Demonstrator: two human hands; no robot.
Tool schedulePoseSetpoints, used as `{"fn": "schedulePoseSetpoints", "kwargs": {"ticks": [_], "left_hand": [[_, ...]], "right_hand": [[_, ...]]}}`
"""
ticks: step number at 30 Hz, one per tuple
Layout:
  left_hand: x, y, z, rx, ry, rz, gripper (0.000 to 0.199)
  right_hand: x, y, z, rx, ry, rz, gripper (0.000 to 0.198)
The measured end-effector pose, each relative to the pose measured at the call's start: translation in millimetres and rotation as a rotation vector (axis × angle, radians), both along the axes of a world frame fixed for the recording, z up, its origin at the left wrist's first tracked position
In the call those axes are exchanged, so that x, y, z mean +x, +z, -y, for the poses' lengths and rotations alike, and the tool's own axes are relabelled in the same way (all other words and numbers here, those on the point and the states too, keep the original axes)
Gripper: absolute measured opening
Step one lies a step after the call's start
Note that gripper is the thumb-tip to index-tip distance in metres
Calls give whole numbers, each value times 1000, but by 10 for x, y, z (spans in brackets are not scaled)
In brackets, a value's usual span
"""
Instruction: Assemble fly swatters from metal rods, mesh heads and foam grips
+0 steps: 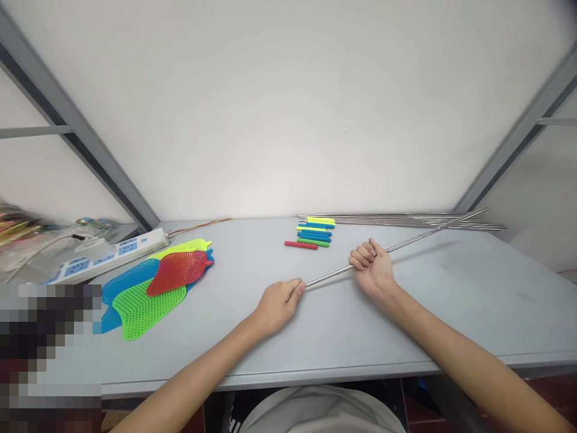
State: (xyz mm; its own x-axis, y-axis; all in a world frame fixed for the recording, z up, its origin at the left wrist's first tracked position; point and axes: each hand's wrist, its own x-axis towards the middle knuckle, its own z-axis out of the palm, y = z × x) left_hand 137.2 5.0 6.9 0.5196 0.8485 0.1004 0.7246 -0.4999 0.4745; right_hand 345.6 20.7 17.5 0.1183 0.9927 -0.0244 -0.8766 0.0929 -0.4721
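A thin silver metal rod (424, 239) slants up to the right above the grey table, held in both hands. My left hand (276, 307) is closed around its lower end, which is hidden in the fingers. Farther along, my right hand (374, 269) wraps the rod with the palm side turned up. Beyond the hands lie short plastic tubes: a red tube (301, 245) in front, a green tube (314, 243), and several blue and yellow ones. At the left are overlapping perforated fly swatter heads, among them a red head (179, 272) and a green head (146, 308).
More metal rods (406, 219) lie along the back wall. A white power strip (135, 246) sits at the left, with thin wires and plastic bags beyond it. Grey frame posts rise at both sides. The table's front edge (315, 377) runs close to my body.
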Motion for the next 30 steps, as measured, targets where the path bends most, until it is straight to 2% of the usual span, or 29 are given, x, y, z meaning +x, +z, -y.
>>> {"fn": "schedulePoseSetpoints", "kwargs": {"ticks": [10, 22, 30], "left_hand": [[22, 91, 14, -16, -23, -12, 35], [8, 84, 16, -28, -31, 9, 32], [6, 88, 27, -15, -47, 1, 33]], "right_hand": [[119, 78, -30, -5, 66, 9, 30], [289, 93, -100, -25, 4, -34, 27], [307, 76, -96, -51, 37, -81, 28]]}}
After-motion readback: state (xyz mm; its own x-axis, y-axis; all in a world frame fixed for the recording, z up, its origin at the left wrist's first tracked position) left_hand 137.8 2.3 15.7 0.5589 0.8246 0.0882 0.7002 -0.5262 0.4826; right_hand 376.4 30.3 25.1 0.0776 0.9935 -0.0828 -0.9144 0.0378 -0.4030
